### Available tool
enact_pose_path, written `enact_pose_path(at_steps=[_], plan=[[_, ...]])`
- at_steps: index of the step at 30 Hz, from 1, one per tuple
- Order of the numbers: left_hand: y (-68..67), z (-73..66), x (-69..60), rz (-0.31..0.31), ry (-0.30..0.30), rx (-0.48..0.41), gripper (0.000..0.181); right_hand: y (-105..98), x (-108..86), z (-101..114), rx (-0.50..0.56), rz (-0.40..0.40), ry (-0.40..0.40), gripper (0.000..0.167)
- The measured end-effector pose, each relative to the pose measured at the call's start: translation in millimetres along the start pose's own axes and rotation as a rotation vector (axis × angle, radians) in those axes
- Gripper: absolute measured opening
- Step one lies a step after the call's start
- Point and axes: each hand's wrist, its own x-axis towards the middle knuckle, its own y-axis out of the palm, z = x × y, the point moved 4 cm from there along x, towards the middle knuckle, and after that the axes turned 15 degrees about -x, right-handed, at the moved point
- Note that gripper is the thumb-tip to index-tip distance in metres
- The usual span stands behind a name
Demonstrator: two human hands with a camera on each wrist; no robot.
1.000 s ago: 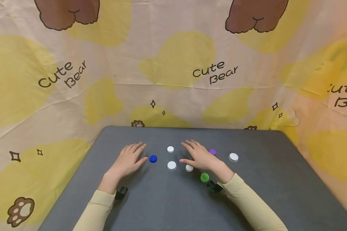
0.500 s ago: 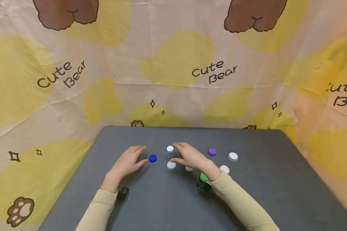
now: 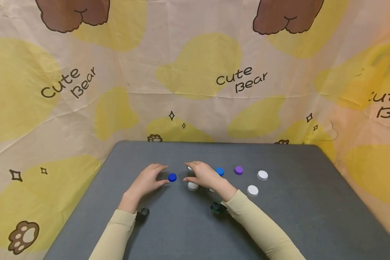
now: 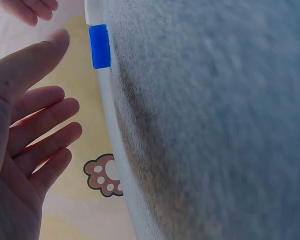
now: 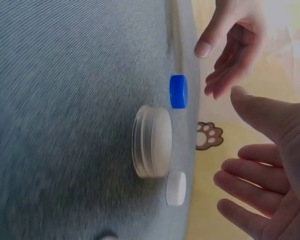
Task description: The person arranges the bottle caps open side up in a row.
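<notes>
My left hand (image 3: 146,180) hovers just left of a dark blue bottle cap (image 3: 172,177), thumb and fingers apart and relaxed. In the left wrist view that blue cap (image 4: 100,46) lies beyond the thumb tip, untouched. To its right, my right hand (image 3: 204,175) is held above the table with fingers spread from the thumb, nothing in its grasp. Under and beside it are a larger white lid (image 3: 193,186) with a clear rim and a small white cap (image 3: 190,168), partly covered by the fingers. The right wrist view shows both the lid (image 5: 155,141) and the small cap (image 5: 176,188).
Right of the hands lie a lighter blue cap (image 3: 219,171), a purple cap (image 3: 238,170) and two white lids, one farther back (image 3: 262,175) and one nearer (image 3: 252,190). Another white cap (image 3: 211,190) shows partly beneath the right hand. A printed cloth (image 3: 195,72) hangs behind the grey table (image 3: 182,231).
My right hand has moved left toward the blue cap, uncovering the lighter blue cap and the nearer white lid; the green cap is now hidden. My left hand has shifted slightly right, fingers closer together.
</notes>
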Motion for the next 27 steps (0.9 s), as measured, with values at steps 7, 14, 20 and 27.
enact_pose_path(at_steps=[7, 14, 20, 27], plan=[[3.7, 3.8, 5.9, 0.009, -0.028, -0.038, 0.051, 8.2, 12.5, 8.4, 0.048, -0.004, 0.009, 0.056], [7.7, 8.1, 12.3, 0.012, -0.044, -0.12, 0.043, 19.6, 22.8, 12.3, 0.057, 0.018, 0.033, 0.051], [8.8, 14.0, 15.9, 0.009, -0.053, -0.193, 0.037, 27.2, 29.1, 12.0, 0.038, 0.031, 0.059, 0.047], [10.3, 18.6, 18.3, 0.01, -0.057, -0.228, 0.029, 32.3, 35.3, 14.8, 0.047, 0.024, 0.053, 0.04]])
